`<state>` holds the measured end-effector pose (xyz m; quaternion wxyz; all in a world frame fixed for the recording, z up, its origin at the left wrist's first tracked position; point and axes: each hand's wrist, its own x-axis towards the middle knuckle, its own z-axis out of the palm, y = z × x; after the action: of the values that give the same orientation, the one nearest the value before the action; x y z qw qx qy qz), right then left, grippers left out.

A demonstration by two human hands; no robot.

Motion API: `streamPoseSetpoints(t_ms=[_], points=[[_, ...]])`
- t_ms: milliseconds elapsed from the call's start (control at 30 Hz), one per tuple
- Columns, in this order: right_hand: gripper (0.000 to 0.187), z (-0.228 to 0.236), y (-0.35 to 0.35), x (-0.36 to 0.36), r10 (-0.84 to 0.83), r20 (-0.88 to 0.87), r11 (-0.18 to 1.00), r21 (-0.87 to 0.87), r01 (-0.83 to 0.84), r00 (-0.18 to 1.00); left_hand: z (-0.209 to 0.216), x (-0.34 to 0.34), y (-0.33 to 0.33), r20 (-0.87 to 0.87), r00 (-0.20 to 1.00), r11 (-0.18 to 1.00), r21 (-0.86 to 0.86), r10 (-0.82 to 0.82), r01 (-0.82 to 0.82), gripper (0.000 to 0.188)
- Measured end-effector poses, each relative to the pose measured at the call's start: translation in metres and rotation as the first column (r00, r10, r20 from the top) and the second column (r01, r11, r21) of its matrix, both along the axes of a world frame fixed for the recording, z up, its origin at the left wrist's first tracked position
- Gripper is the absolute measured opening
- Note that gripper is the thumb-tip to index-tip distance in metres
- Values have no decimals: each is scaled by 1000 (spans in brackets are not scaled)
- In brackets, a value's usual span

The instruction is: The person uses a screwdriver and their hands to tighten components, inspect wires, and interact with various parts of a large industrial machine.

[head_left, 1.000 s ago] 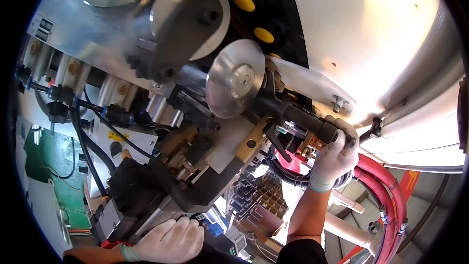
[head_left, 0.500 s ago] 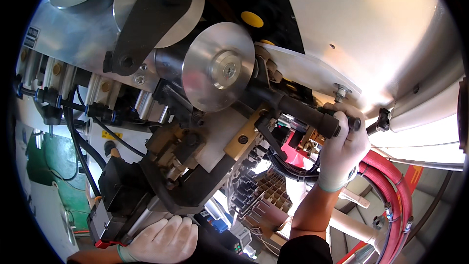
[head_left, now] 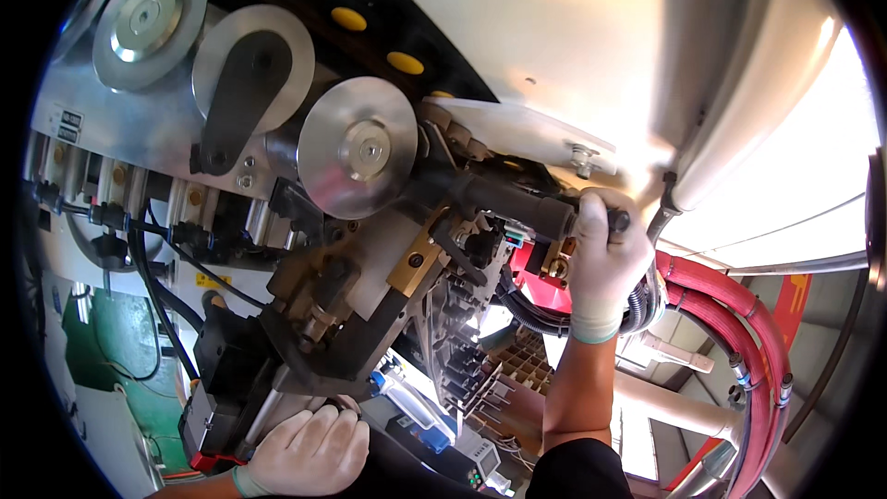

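the right hand (head_left: 605,249) was raised, closed round a black handle (head_left: 618,220) beside a thick dark cylinder (head_left: 519,205); the left hand (head_left: 312,451) lay low, knuckles up, and i couldn't tell whether it gripped anything. green floor (head_left: 102,333) showed at left, red hoses (head_left: 707,278) at right. the handle's stubby end looked rounded.

I have the right hand (head_left: 605,254) raised on my feed — gloved, fingers curled into a fist, thumb pointing up. Right forearm (head_left: 579,397) rises near vertical from the lower edge, wrist about straight. Left hand (head_left: 309,453) sits low, gloved, back toward me, fingers side by side — fingertips hidden, can't read its grip. Left forearm (head_left: 199,488) barely shows, near flat.
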<state>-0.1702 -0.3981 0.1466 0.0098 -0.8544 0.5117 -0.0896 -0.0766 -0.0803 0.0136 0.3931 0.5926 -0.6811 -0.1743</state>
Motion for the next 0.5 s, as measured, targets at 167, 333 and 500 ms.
streamPoseSetpoints(t_ms=[167, 333, 500], points=[[19, -13, -5, -35, 197, 122, 980, -48, -193, 973, -3, -4, 3, 10, 1000, 1000, -14, -1, 1, 14], [22, -19, -4, -42, 250, 292, 968, -42, -249, 923, -2, 2, 0, 55, 996, 998, 3, -65, 65, 16], [21, -21, -7, -44, 153, 242, 984, 50, -170, 958, -3, 0, 2, 69, 997, 999, -6, -43, 44, 16]])
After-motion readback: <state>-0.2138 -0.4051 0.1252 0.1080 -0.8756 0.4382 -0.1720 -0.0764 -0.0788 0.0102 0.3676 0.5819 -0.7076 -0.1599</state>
